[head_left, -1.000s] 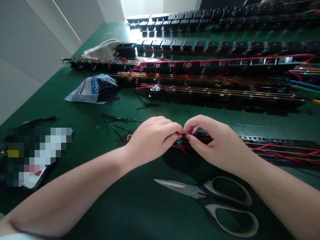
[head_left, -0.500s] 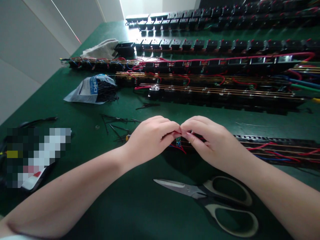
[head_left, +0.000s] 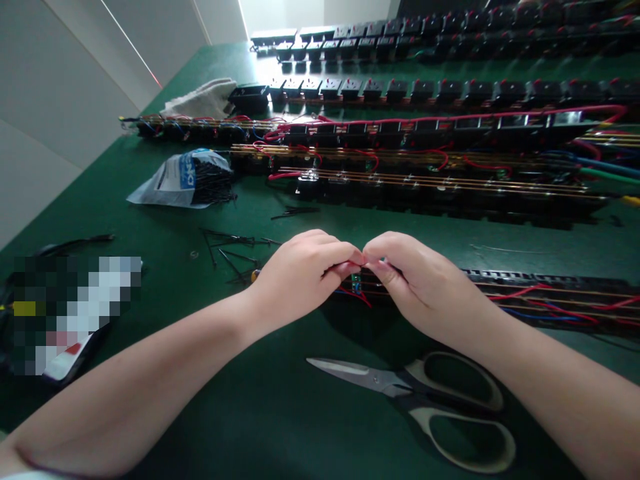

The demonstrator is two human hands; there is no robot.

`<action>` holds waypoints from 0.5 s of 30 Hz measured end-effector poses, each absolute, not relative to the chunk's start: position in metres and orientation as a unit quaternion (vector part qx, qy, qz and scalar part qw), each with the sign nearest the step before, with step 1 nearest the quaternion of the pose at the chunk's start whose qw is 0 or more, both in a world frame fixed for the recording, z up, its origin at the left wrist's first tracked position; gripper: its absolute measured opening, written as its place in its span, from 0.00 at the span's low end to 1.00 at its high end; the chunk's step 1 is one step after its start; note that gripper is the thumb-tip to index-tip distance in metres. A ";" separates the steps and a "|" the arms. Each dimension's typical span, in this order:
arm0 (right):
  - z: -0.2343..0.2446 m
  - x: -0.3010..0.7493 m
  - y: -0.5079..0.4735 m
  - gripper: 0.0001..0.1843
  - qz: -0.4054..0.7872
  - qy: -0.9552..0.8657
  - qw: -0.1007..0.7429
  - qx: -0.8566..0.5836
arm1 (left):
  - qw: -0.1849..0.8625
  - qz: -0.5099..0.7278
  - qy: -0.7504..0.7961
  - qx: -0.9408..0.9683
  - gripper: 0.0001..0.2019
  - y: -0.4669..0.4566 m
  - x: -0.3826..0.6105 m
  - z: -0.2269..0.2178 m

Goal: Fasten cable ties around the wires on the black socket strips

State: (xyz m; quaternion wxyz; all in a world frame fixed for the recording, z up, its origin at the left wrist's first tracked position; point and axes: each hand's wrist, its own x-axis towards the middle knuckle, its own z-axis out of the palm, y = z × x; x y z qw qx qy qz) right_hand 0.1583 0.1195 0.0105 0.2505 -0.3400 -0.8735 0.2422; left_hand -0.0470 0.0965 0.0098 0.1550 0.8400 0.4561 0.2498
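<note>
My left hand (head_left: 313, 267) and my right hand (head_left: 417, 273) meet fingertip to fingertip above a long black strip (head_left: 560, 300) that carries red and blue wires and copper-coloured rods. Both hands are closed in a pinch of thumb and forefinger. Whatever lies between the fingertips is too small or too hidden to make out. Just beneath them shows a small green circuit board (head_left: 356, 283) with a red wire beside it. A pair of scissors (head_left: 385, 383) lies on the table nearer to me, blades pointing left.
Loose black cable ties (head_left: 237, 257) lie left of my hands. Behind them is an open plastic bag (head_left: 170, 180) full of cable ties. Several rows of wired black socket strips (head_left: 425, 133) cross the green table (head_left: 240, 413). A blurred-out object (head_left: 90, 320) lies at the left.
My right hand's fingers have curled slightly, and its thumb has drawn in nearer the forefinger. The left hand has barely shifted. Everything on the table stays put.
</note>
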 end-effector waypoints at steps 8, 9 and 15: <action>0.012 0.161 0.119 0.08 0.244 -0.875 0.254 -0.334 | 0.148 0.247 0.444 0.848 0.04 0.095 -0.045 0.011; 0.013 0.161 0.120 0.08 0.248 -0.875 0.254 -0.330 | 0.147 0.247 0.446 0.847 0.04 0.095 -0.045 0.011; 0.017 0.160 0.120 0.02 0.282 -0.846 0.266 -0.367 | 0.187 0.247 0.493 0.813 0.07 0.096 -0.044 0.014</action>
